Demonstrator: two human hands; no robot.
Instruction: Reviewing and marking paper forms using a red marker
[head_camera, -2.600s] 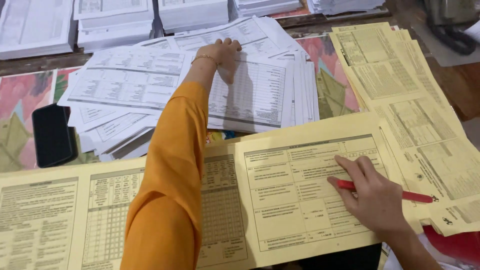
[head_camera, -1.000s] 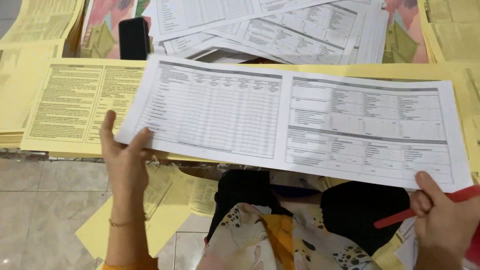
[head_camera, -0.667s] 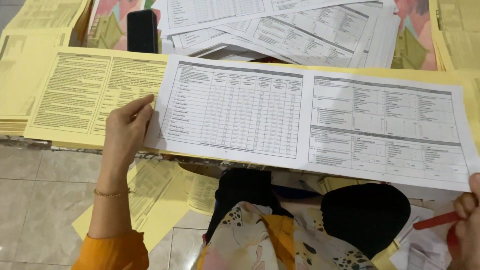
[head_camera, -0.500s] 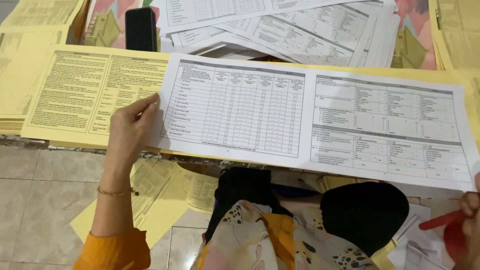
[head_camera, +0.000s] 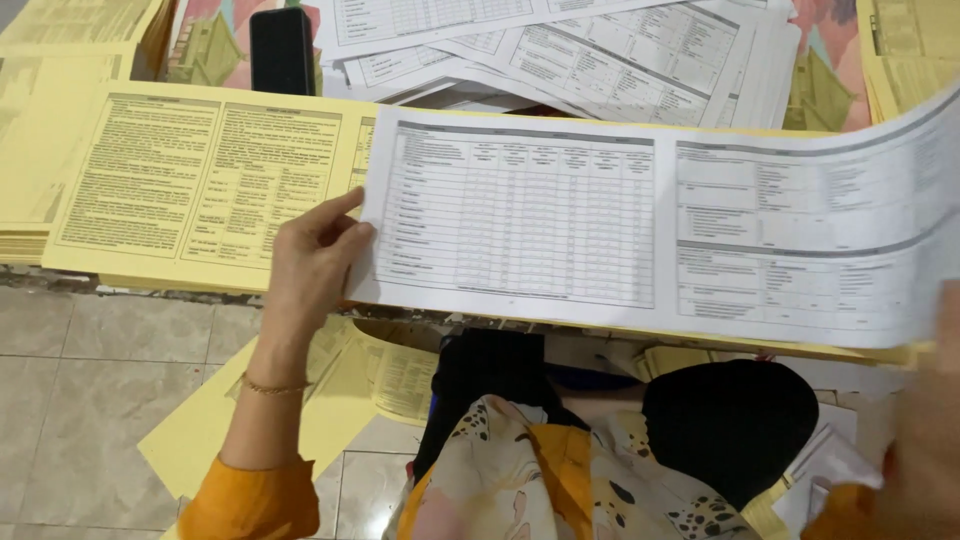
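1. The left hand (head_camera: 315, 250) pinches the left edge of a long white printed form (head_camera: 640, 225), thumb on top and fingers tucked under.
2. The right hand (head_camera: 930, 430) is a blur at the frame's right edge; I cannot tell its grip.
3. The white form hangs over a yellow form (head_camera: 200, 185) lying flat on the table.
4. More white sheets (head_camera: 600, 50) are piled behind; a black phone (head_camera: 282, 50) lies left of them.
5. Yellow papers (head_camera: 330, 400) lie scattered on the tiled floor (head_camera: 90, 400).

white form held (head_camera: 640, 230): 1 | black phone (head_camera: 282, 50): 1 | hands: 2 | gold bracelet (head_camera: 270, 385): 1
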